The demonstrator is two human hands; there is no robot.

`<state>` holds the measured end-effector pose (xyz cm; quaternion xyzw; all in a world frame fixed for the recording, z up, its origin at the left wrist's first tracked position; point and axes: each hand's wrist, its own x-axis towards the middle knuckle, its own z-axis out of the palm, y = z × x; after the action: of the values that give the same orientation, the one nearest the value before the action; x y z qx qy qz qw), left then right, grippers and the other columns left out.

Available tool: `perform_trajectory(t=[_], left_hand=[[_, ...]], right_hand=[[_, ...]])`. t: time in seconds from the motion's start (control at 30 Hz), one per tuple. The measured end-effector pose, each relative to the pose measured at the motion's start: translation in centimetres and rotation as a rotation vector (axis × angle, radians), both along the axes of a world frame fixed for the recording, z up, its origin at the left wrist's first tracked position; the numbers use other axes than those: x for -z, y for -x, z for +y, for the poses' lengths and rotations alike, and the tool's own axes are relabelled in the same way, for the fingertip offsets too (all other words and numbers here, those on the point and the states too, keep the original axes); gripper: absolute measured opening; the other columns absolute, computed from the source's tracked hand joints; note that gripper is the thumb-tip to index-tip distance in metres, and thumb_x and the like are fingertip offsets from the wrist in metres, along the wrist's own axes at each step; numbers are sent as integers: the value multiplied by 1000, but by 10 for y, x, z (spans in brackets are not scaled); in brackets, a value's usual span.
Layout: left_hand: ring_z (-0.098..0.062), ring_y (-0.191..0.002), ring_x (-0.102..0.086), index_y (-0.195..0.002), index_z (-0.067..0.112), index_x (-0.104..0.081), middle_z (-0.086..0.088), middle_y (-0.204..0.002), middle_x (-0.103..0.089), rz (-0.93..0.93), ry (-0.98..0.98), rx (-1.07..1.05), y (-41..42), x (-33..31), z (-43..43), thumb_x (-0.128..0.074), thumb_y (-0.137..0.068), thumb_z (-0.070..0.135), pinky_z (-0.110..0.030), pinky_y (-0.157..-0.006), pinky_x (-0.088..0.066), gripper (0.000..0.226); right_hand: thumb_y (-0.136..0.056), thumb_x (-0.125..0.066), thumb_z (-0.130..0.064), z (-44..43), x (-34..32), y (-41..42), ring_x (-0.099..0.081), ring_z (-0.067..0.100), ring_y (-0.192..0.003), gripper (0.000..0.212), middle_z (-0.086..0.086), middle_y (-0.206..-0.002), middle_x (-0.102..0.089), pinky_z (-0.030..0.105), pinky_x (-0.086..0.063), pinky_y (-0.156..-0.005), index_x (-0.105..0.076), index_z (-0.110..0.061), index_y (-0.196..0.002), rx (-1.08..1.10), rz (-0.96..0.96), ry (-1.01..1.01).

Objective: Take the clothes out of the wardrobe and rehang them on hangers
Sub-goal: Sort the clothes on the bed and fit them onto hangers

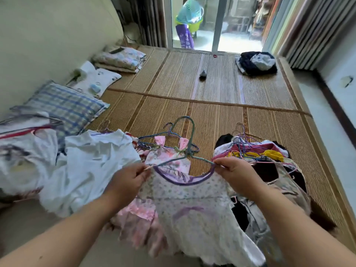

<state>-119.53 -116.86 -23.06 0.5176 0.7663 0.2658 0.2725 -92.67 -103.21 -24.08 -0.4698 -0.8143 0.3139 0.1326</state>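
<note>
1. Left grip (129, 182): thumb + fingers pinched together on the L shoulder of the white floral dress (192, 201), right at a wire end of the hanger (192, 132).
2. Right grip (237, 174): clamped on the R shoulder of the same dress, where the hanger's other arm reaches it.
3. Dress is held up low-centre, purple neckline sagging between the two grips. Hanger hook points to 12 o'clock above the neckline, and its arms are not fully inside the shoulders.
4. Under/behind the dress: pink dress (167, 157) with bows lies on the straw mat (212, 112), partly covered by the held one.
5. At 11 o'clock of the dress, touching the pink one: bunch of empty wire hangers (152, 143).
6. At 9 o'clock: white garment (92, 164), crumpled, just beside the left grip, w/ more clothes past it.
7. At 3 o'clock: clothes pile (267, 157) w/ tangled hangers, close under the right grip.
8. At 10 o'clock by the wall: plaid pillow (65, 105), white pillow (98, 78), folded blanket (121, 58).
9. Far 1 o'clock: dark clothes heap (256, 62) on the mat, w/ the glass door (217, 24) beyond.
</note>
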Motion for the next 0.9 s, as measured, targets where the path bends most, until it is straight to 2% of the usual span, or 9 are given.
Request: perform_trajectory(t=[0.1, 0.17, 0.23, 0.37, 0.43, 0.53, 0.7, 0.8, 0.9], left_hand=[[-7, -75, -59, -80, 31, -65, 10, -78, -67, 60, -41, -16, 37, -29, -16, -51, -92, 44, -22, -63, -41, 22], [-1, -70, -57, -72, 36, -60, 12, -71, -64, 85, -68, -13, 58, -45, -19, -54, -93, 39, -22, -59, -39, 22], [0, -69, -56, -73, 35, -60, 11, -71, -64, 122, -80, -10, 72, -57, -14, -54, -94, 33, -20, -58, -38, 22], [-13, -76, -57, -81, 33, -61, 10, -77, -63, 172, -62, -9, 95, -53, 11, -54, -94, 32, -21, -60, -37, 15], [-16, -79, -56, -79, 34, -58, 8, -78, -61, 183, -9, 3, 103, -38, 29, -54, -94, 31, -26, -59, -34, 16], [-22, -84, -58, -75, 32, -54, 2, -81, -62, 204, 113, 22, 112, -1, 61, -52, -95, 29, -29, -59, -31, 20], [-25, -93, -57, -92, 24, -62, -6, -100, -65, 253, 261, 32, 122, 75, 138, -48, -96, 23, -28, -66, -32, 15], [-26, -92, -56, -102, 18, -64, -8, -104, -65, 268, 350, 10, 127, 124, 189, -43, -98, 24, -31, -72, -41, 22], [-27, -90, -58, -95, 22, -62, -7, -101, -65, 280, 436, -19, 136, 176, 227, -39, -97, 28, -38, -79, -50, 23]], right_hand=[[-89, -62, -22, -15, -25, 35, -54, 11, -79, 14, -8, -84, -60, 17, -37, -63, -72, -24, -99, 4, 29, -2], [-90, -60, -24, -18, -40, 55, -53, 9, -80, 17, -9, -88, -60, 21, -37, -65, -71, -24, -103, 12, 58, 9], [-91, -59, -23, -16, -48, 71, -56, 9, -81, 18, -9, -90, -63, 22, -39, -68, -71, -24, -104, 24, 100, 30], [-93, -57, -21, -3, -43, 94, -48, 6, -63, 14, -15, -74, -57, 19, -37, -56, -69, -23, -99, 52, 123, 78], [-94, -54, -22, 8, -27, 104, -47, 6, -61, 14, -12, -73, -57, 22, -34, -55, -68, -22, -98, 55, 75, 105], [-94, -53, -21, 30, 11, 117, -52, 15, -73, 17, -4, -78, -60, 27, -35, -61, -68, -14, -99, 68, -27, 115], [-95, -48, -18, 97, 93, 140, -59, 24, -89, 22, 4, -97, -69, 30, -42, -71, -69, -14, -103, 83, -147, 200], [-95, -48, -19, 148, 141, 152, -57, 21, -85, 23, 2, -97, -69, 29, -41, -68, -70, -20, -103, 113, -175, 223], [-94, -48, -22, 189, 187, 163, -61, 21, -94, 25, -3, -102, -70, 29, -46, -74, -69, -26, -107, 98, -214, 250]])
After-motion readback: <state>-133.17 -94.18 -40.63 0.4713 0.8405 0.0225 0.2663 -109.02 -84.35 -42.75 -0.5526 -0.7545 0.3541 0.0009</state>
